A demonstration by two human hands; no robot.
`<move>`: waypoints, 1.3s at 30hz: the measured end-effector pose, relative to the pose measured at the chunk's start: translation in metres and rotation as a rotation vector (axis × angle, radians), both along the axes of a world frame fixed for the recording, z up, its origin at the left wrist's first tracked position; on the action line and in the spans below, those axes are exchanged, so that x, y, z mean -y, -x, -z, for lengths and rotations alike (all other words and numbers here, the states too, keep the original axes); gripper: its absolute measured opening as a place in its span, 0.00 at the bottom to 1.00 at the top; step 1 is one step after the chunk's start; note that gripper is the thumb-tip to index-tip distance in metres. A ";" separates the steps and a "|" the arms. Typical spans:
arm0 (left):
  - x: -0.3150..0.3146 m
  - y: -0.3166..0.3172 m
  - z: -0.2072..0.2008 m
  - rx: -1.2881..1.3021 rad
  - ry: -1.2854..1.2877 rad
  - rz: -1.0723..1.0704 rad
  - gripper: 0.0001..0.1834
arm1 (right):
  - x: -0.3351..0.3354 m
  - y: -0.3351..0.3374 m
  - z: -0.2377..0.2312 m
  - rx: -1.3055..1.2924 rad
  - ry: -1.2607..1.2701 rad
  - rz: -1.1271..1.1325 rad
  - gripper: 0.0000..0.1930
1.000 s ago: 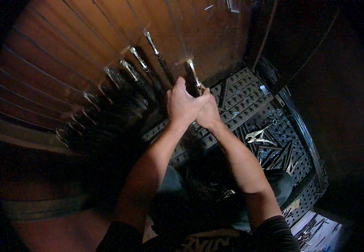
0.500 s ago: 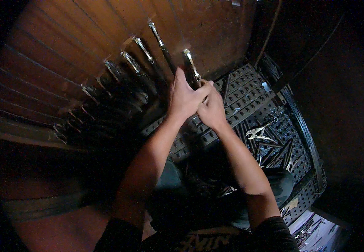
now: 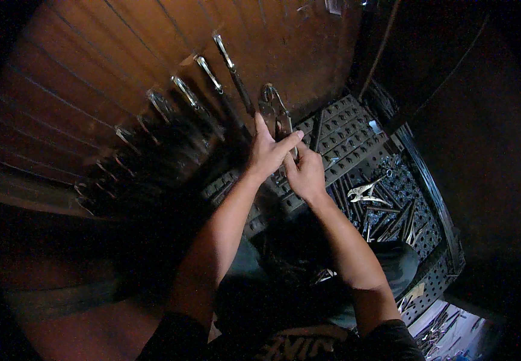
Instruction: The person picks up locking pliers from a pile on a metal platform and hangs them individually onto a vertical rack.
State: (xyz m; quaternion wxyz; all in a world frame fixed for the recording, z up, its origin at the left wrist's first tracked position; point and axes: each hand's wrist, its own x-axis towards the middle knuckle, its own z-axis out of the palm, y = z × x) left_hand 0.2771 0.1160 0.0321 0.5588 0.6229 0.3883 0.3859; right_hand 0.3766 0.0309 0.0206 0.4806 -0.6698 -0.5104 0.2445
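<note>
In front of me, both hands are closed around one pair of locking pliers (image 3: 278,107), whose jaws point away from me toward a brown panel (image 3: 308,66). My left hand (image 3: 266,155) wraps the handles from the left, its thumb lying across toward the right hand. My right hand (image 3: 306,175) grips the lower handle end; its fingertips are partly hidden. A gap shows between the two sides of the tool. Just left of it, another locking plier (image 3: 226,57) stands along the panel, and its handle runs down close to my left fingers.
Several more locking pliers (image 3: 186,93) line the panel in a curved row to the left, fading into shadow. Metal treads with raised teeth (image 3: 342,129) lie beyond my right hand. Silver pliers (image 3: 364,192) and dark rods rest on a perforated plate (image 3: 447,259) at right.
Both hands have come slightly nearer to me with the pliers. The tool has turned, its jaw end is lower, and a wider gap shows between its sides.
</note>
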 end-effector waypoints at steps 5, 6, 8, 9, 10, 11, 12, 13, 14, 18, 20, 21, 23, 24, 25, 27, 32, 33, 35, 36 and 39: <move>0.022 -0.001 0.021 -0.057 0.019 -0.007 0.40 | 0.020 0.020 0.000 0.126 -0.204 0.172 0.18; 0.029 -0.002 0.032 0.016 0.088 0.038 0.38 | 0.029 0.023 -0.001 0.048 -0.104 0.124 0.23; 0.046 -0.005 0.007 0.321 0.336 0.146 0.30 | 0.052 0.016 -0.015 0.182 -0.166 -0.002 0.26; 0.047 0.005 -0.003 0.395 0.418 0.211 0.31 | 0.069 0.010 -0.038 0.206 -0.160 -0.128 0.29; 0.047 0.010 -0.009 0.471 0.493 0.280 0.32 | 0.083 0.002 -0.041 0.225 -0.250 -0.145 0.28; 0.050 0.011 -0.009 0.641 0.613 0.298 0.35 | 0.094 -0.004 -0.045 0.219 -0.249 -0.040 0.27; 0.055 0.010 -0.026 0.745 0.716 0.335 0.31 | 0.101 -0.008 -0.048 0.214 -0.251 0.068 0.27; 0.057 0.009 -0.026 0.749 0.701 0.333 0.28 | 0.103 -0.010 -0.046 0.146 -0.213 0.105 0.23; 0.060 0.008 -0.025 0.753 0.684 0.328 0.25 | 0.107 -0.011 -0.040 0.129 -0.132 0.046 0.17; 0.074 0.006 -0.032 0.637 0.639 0.294 0.18 | 0.108 0.013 -0.037 -0.041 0.057 0.038 0.11; 0.076 0.004 -0.030 0.617 0.562 0.324 0.15 | 0.105 0.015 -0.031 -0.011 0.021 0.019 0.12; 0.076 0.003 -0.032 0.604 0.574 0.318 0.14 | 0.105 0.016 -0.031 0.008 0.038 0.020 0.12; 0.076 0.006 -0.034 0.612 0.621 0.265 0.14 | 0.102 0.018 -0.032 0.046 0.073 0.023 0.13; 0.076 0.006 -0.035 0.615 0.647 0.243 0.14 | 0.103 0.020 -0.031 -0.071 0.053 0.020 0.15; 0.074 0.007 -0.037 0.623 0.623 0.242 0.14 | 0.103 0.022 -0.028 -0.187 0.033 0.019 0.16; 0.069 0.010 -0.037 0.693 0.643 0.290 0.17 | 0.103 0.020 -0.016 -0.502 0.048 -0.030 0.20; 0.078 0.006 -0.052 0.749 0.730 0.280 0.26 | 0.109 0.007 -0.018 -0.317 0.096 -0.032 0.20; 0.084 0.007 -0.065 0.709 0.834 0.237 0.23 | 0.109 0.011 -0.023 -0.230 0.057 0.011 0.19; 0.078 0.014 -0.036 0.715 0.775 0.343 0.21 | 0.114 0.020 -0.014 -0.134 0.034 0.040 0.16; 0.076 0.016 -0.036 0.712 0.742 0.382 0.20 | 0.113 0.025 -0.014 -0.127 0.004 0.052 0.15; 0.078 0.010 -0.039 0.615 0.738 0.293 0.20 | 0.113 0.026 -0.024 -0.101 0.104 0.043 0.15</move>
